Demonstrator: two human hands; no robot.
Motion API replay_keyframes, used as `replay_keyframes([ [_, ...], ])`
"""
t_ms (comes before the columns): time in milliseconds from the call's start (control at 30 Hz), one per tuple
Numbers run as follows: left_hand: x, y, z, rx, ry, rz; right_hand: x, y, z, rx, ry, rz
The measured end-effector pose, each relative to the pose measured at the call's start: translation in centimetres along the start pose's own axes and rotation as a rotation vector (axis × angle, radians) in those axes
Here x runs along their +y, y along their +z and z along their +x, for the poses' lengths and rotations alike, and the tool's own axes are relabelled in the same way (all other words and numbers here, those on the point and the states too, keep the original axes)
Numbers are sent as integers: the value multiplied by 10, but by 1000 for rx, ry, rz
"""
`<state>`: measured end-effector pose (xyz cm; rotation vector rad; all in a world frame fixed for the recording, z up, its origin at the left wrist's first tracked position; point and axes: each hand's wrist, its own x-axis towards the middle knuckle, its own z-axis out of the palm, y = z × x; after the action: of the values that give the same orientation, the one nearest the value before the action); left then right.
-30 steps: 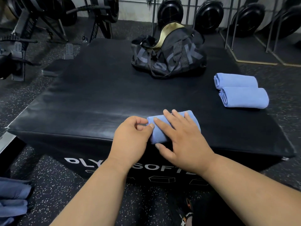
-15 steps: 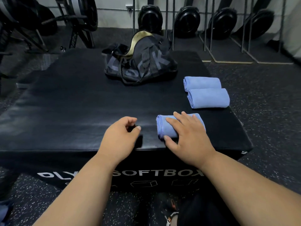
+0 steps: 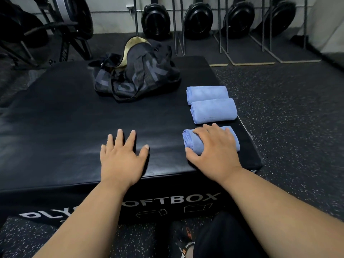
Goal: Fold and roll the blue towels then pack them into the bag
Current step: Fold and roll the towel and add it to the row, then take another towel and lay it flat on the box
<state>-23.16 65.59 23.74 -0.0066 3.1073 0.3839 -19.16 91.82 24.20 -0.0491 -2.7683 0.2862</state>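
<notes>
A rolled blue towel [image 3: 191, 142] lies near the front right corner of the black soft plyo box [image 3: 55, 127]. My right hand [image 3: 214, 146] grips it from above, fingers curved over the roll and thumb on its near side. My left hand [image 3: 121, 157] rests flat on the box top, fingers spread, holding nothing. Just behind the held roll lie two more rolled blue towels, the nearer one [image 3: 214, 110] touching the farther one [image 3: 207, 94]. The black mesh bag [image 3: 137, 75] with a gold-lined opening stands at the back middle of the box.
The box's right edge runs close beside the three rolls, with speckled rubber floor [image 3: 288, 127] beyond. Weight plates on racks [image 3: 197, 21] line the back wall. Exercise machines [image 3: 61, 30] stand at the back left. My knee and shoe [image 3: 188, 239] are below the box front.
My right hand has slid the rolled towel rightward, close to the two other rolls. My left hand let go of it and now lies flat on the box.
</notes>
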Motion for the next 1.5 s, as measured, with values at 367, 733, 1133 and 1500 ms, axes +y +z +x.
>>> replay_keyframes([
  [367,5,-1,-3,25,-15,48,26,-6,17,-177,114,-99],
  [733,7,-1,-4,46,-26,71,39,-6,22,-150,93,-103],
  [1133,10,0,-1,61,-47,84,34,-5,22,-56,40,-33],
  [1500,9,1,-1,52,-48,88,-43,3,-1,-100,-246,121],
])
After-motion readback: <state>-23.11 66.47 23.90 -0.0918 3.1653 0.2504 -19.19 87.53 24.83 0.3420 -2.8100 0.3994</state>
